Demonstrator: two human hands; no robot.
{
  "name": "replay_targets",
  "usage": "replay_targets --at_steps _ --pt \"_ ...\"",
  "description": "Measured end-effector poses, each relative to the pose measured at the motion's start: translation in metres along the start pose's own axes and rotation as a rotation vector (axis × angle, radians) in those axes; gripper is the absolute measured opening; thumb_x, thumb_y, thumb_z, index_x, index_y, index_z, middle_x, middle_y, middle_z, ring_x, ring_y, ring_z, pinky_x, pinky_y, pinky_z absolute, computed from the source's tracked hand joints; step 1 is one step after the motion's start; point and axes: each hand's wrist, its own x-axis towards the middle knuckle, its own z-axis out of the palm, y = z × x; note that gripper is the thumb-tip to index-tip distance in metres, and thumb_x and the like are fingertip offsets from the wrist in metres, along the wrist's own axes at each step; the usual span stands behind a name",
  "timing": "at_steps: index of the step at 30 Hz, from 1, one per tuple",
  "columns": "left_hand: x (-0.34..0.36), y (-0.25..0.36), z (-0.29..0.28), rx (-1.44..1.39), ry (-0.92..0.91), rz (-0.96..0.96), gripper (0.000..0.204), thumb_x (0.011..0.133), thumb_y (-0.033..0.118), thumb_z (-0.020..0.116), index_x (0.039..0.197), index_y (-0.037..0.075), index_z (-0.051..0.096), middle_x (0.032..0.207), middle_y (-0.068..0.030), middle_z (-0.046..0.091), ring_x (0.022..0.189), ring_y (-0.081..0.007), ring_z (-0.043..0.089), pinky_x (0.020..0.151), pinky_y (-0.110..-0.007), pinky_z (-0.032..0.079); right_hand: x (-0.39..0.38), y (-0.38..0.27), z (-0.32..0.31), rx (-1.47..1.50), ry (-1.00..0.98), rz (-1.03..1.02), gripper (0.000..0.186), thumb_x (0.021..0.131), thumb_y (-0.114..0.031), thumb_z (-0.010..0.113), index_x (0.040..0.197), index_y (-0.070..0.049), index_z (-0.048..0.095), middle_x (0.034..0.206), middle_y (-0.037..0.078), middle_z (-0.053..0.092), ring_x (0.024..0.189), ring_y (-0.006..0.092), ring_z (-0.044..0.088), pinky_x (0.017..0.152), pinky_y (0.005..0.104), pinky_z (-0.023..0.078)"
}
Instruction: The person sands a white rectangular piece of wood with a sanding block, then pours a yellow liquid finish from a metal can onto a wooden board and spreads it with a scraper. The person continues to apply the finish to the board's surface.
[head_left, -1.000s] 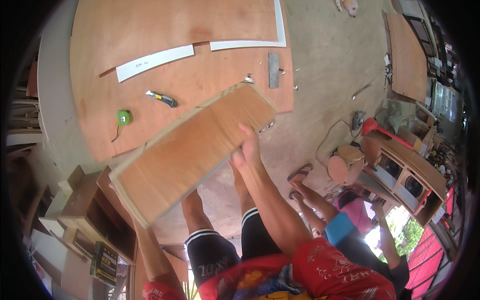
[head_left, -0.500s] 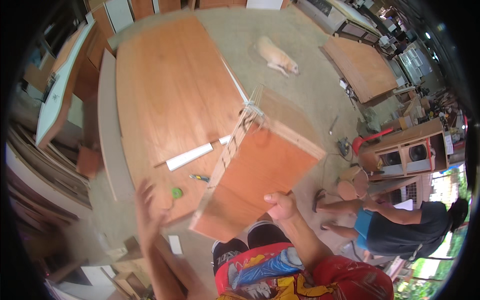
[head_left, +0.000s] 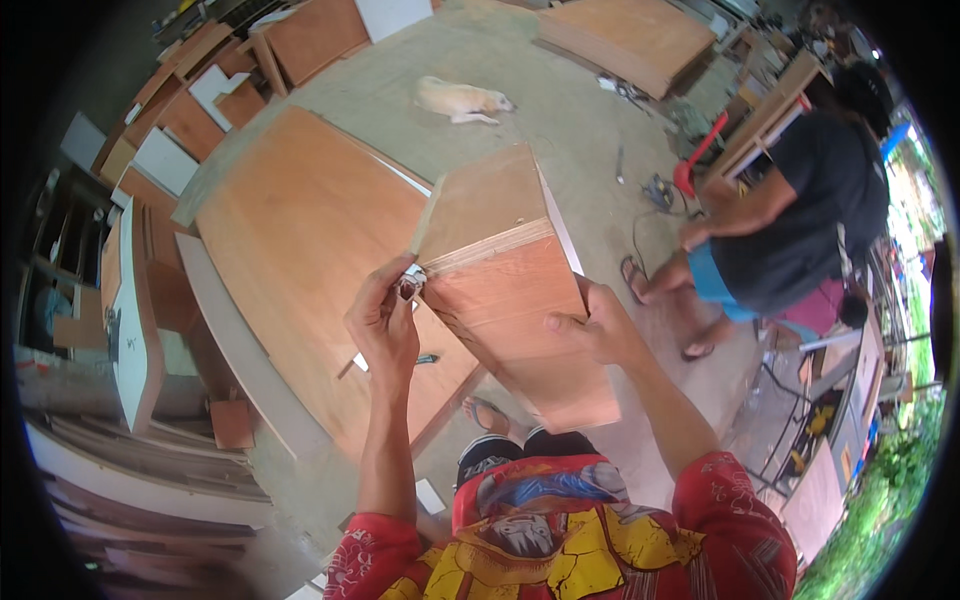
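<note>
A wooden box [head_left: 530, 330] with plywood faces is held up in front of me, tilted, with its layered edge facing me. My right hand [head_left: 603, 325] grips its right side, thumb on the front face and fingers behind. My left hand [head_left: 385, 320] is closed at its left corner, thumb and fingers pinching a small silvery metal piece [head_left: 411, 282]; its exact kind cannot be made out. Below the box lies a large plywood sheet [head_left: 310, 240], with a white strip [head_left: 361, 362] and a small teal-handled tool [head_left: 428, 358] partly in view.
A pale dog [head_left: 465, 100] lies on the concrete floor beyond. On the right, a person in a dark shirt [head_left: 800, 220] bends over close by. Panels [head_left: 310, 45] lean at the back left; a stack of boards [head_left: 630, 45] lies at the back. A power tool [head_left: 658, 190] sits on the floor.
The box has turned and stands more upright. My left hand has come from open, away from the box, to its left corner. The person at right has moved nearer. My view has shifted.
</note>
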Motion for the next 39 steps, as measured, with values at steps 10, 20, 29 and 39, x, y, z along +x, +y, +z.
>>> replay_targets --at_steps 10,20,29,39 --pt "-0.155 -0.016 0.154 -0.026 -0.033 -0.18 0.019 0.1 -0.007 0.059 0.114 -0.005 0.07 0.108 -0.0131 0.071 0.096 -0.0154 0.068 0.079 -0.028 0.057 -0.157 0.067 -0.118 -0.438 0.089 0.099 0.045 0.092 -0.026 0.083 0.118 0.006 0.063 0.076 0.017 0.055 0.069 0.0201 0.051 0.068 0.04 0.047" --pt "-0.162 0.01 0.204 0.034 -0.328 -0.41 0.035 0.105 0.025 0.072 0.089 -0.005 0.07 0.076 -0.0079 0.072 0.07 -0.0082 0.064 0.066 -0.026 0.052 -0.296 0.054 -0.16 -0.18 0.263 0.307 0.048 0.095 -0.011 0.08 0.135 0.007 0.06 0.106 0.012 0.075 0.098 0.0118 0.064 0.09 0.0324 0.054" --pt "-0.155 0.0 0.269 -0.024 -0.663 -0.377 0.073 0.11 0.051 0.055 0.16 -0.001 0.041 0.156 -0.0194 0.053 0.141 -0.0231 0.054 0.114 -0.039 0.044 -0.349 0.074 -0.182 -0.17 0.276 0.415 0.046 0.094 -0.008 0.079 0.135 0.005 0.062 0.107 0.01 0.075 0.1 0.01 0.063 0.091 0.0312 0.053" --pt "-0.237 0.002 0.26 -0.664 -0.753 -1.256 0.101 0.107 0.042 0.064 0.172 0.01 -0.007 0.173 -0.0208 0.03 0.151 -0.0284 0.045 0.115 -0.038 0.049 -0.33 0.073 -0.189 -0.291 0.038 0.542 0.052 0.092 -0.012 0.081 0.138 0.003 0.062 0.103 0.013 0.076 0.092 0.0127 0.064 0.087 0.0335 0.055"
